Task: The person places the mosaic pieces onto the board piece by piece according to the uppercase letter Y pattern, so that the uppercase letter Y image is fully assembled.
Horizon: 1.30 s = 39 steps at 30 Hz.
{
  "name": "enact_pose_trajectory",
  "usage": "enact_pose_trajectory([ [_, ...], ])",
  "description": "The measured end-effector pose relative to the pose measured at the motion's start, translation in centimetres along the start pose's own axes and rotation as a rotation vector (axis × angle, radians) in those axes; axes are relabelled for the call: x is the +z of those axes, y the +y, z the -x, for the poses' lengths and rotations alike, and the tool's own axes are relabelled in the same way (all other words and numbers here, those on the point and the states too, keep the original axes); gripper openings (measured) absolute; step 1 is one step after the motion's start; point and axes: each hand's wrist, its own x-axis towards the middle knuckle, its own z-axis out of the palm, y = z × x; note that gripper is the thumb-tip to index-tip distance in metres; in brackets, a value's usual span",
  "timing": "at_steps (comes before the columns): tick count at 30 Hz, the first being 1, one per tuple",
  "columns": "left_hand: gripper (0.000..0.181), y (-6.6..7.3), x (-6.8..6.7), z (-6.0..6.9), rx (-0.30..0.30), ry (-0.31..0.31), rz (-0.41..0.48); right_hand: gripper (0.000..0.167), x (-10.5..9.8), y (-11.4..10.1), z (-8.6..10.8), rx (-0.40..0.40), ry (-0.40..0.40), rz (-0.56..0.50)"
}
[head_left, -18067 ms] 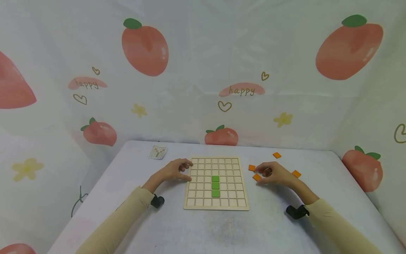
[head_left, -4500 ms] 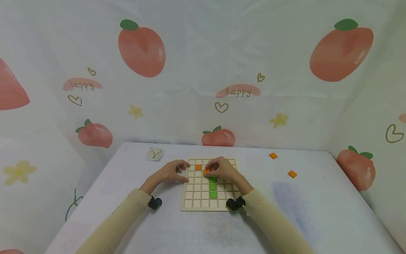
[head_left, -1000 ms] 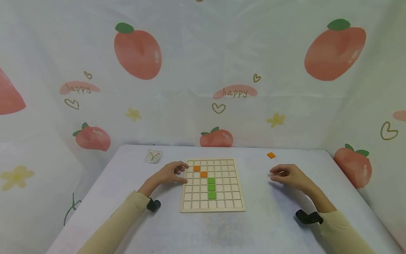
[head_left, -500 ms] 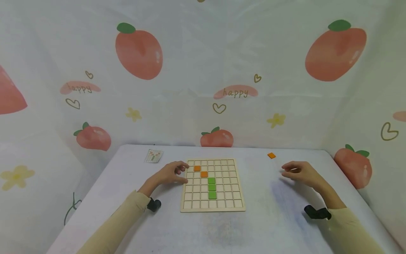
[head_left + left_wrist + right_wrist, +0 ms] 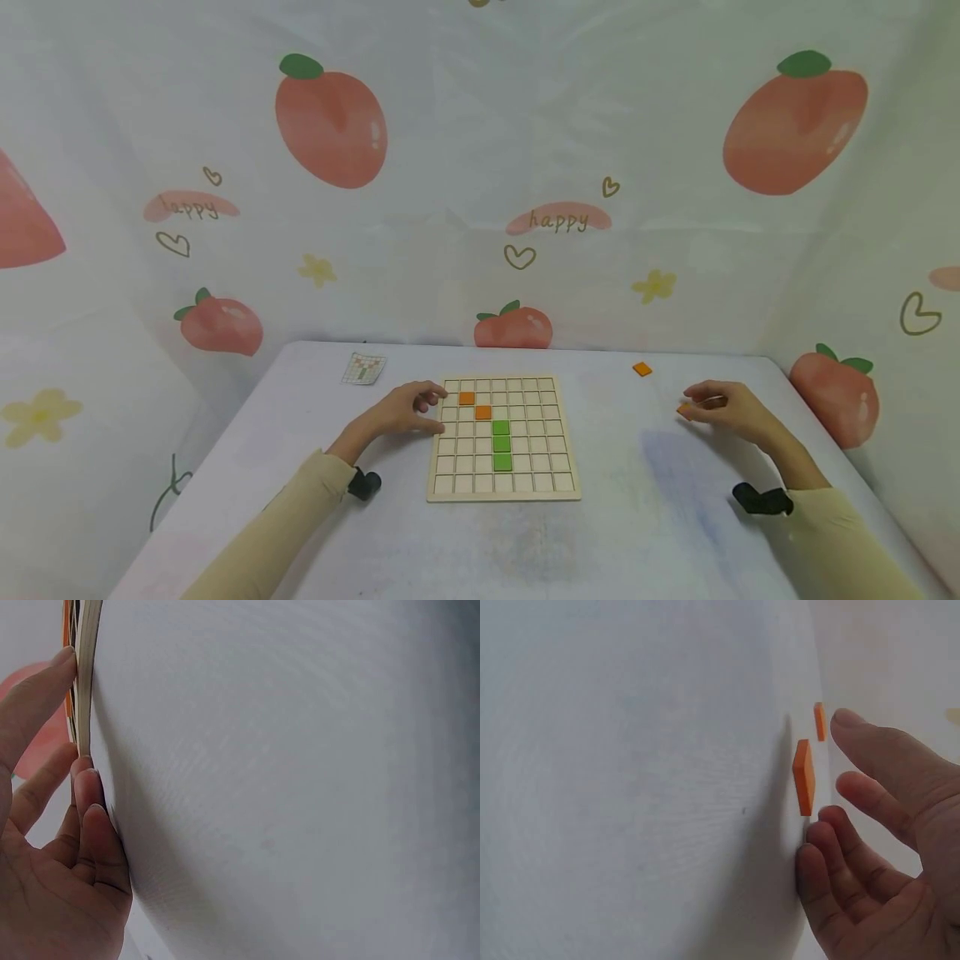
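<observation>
A wooden grid board [image 5: 536,442] lies in the middle of the table in the head view. It bears three green tiles [image 5: 502,444] in a column and two orange tiles [image 5: 483,412] stepping up to the left. My left hand [image 5: 401,408] touches the board's left edge with thumb and fingertips spread along it; the left wrist view shows this edge [image 5: 85,682] too. At the right, my right hand [image 5: 731,408] hovers around a loose orange tile [image 5: 682,411] flat on the table. In the right wrist view, thumb and fingers stand apart from that tile [image 5: 804,780].
Another loose orange tile [image 5: 642,368] lies farther back, left of my right hand. A small card [image 5: 363,368] printed with a coloured grid pattern lies at the back left. A fruit-patterned cloth [image 5: 450,208] hangs behind the white table [image 5: 517,550].
My right hand has shifted right over the last second, uncovering part of an orange tile. Since the oldest frame, two orange tiles have come onto the board. My left hand stays put.
</observation>
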Motion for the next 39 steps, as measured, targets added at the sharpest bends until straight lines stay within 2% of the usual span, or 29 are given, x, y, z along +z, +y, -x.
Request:
enact_pose_trajectory([
  [10, 0.055, -0.04, 0.04, -0.06, 0.002, 0.000, -0.007, 0.046, 0.50, 0.35, -0.31, -0.017, 0.020, 0.031],
  [22, 0.055, 0.22, -0.05, 0.06, -0.010, 0.003, -0.010, 0.049, 0.65, 0.16, -0.53, 0.048, 0.008, 0.084],
  [30, 0.055, 0.22, -0.03, 0.12, -0.011, 0.002, -0.002, 0.037, 0.76, 0.18, -0.47, 0.040, 0.005, 0.058],
  [39, 0.055, 0.18, 0.02, 0.10, -0.015, -0.001, -0.007, 0.035, 0.92, 0.34, -0.68, 0.001, -0.020, 0.020],
])
